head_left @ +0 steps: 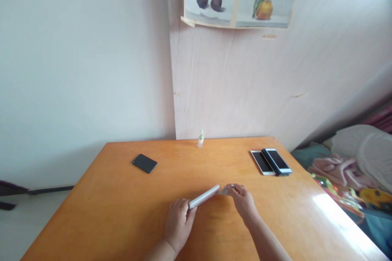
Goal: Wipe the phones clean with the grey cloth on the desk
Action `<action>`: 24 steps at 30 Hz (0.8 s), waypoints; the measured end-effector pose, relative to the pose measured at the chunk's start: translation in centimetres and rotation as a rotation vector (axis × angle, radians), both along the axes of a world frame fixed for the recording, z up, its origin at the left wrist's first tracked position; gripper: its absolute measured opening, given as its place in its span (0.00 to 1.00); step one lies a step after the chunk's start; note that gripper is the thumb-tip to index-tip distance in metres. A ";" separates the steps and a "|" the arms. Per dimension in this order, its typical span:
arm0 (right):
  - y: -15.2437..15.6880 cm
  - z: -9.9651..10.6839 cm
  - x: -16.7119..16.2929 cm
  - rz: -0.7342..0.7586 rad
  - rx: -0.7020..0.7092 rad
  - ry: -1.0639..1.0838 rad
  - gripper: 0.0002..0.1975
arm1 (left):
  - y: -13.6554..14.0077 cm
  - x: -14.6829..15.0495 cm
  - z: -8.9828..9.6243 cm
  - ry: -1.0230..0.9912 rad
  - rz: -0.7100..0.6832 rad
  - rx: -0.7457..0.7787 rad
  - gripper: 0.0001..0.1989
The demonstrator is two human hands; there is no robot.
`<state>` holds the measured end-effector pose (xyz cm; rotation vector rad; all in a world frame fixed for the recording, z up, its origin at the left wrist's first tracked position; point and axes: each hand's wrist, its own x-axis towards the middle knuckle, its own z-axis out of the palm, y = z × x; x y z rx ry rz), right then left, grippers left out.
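My left hand (179, 221) is closed on the near end of a thin white phone (204, 196), seen almost edge-on and tilted up to the right. Its faces are mostly turned out of sight. Off the phone's far end, my right hand (244, 203) pinches a small, thin, greyish piece (226, 190) between thumb and fingers. That piece looks like a cloth or film, too small to tell which. It reaches close to the phone's tip; whether they touch is unclear. Both hands are above the front middle of the wooden table (122, 212).
A dark phone (145, 163) lies at the back left. By the wall stands a small clear dropper bottle (201, 139). At the back right, a white phone (262, 162) lies beside one in a dark blue case (277, 161). Piled bedding (343, 171) borders the table's right side.
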<state>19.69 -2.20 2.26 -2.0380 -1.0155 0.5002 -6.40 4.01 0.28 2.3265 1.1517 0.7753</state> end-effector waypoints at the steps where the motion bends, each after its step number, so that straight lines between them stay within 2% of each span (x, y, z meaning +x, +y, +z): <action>1: -0.1 -0.1 0.4 -0.014 -0.010 -0.046 0.16 | 0.0 0.0 -0.3 0.002 -0.002 -0.005 0.10; 5: -0.4 -0.8 0.4 -0.034 -0.069 -0.119 0.09 | -0.1 0.0 -0.9 -0.001 0.001 0.005 0.10; 8: -1.0 -1.8 -1.2 -0.035 -0.097 -0.194 0.10 | -0.1 0.0 -1.1 0.004 0.004 0.015 0.10; 12: -2.6 -3.2 -2.8 0.147 -0.081 -0.389 0.13 | -0.2 0.0 -1.0 0.025 -0.009 0.006 0.10; 14: -3.3 -3.4 -2.7 0.185 -0.070 -0.424 0.15 | -0.2 0.0 -1.1 0.032 -0.012 0.001 0.09; 17: -3.3 -2.5 -1.6 0.085 -0.082 -0.347 0.17 | -0.2 0.0 -1.1 0.029 -0.008 0.005 0.10; 20: -1.7 -0.3 -1.1 -0.022 -0.008 -0.242 0.16 | -0.3 0.0 -1.0 0.011 -0.007 0.011 0.10; 24: 0.5 2.2 -2.8 0.069 0.126 -0.172 0.16 | -0.3 0.1 -0.8 -0.008 -0.010 0.011 0.12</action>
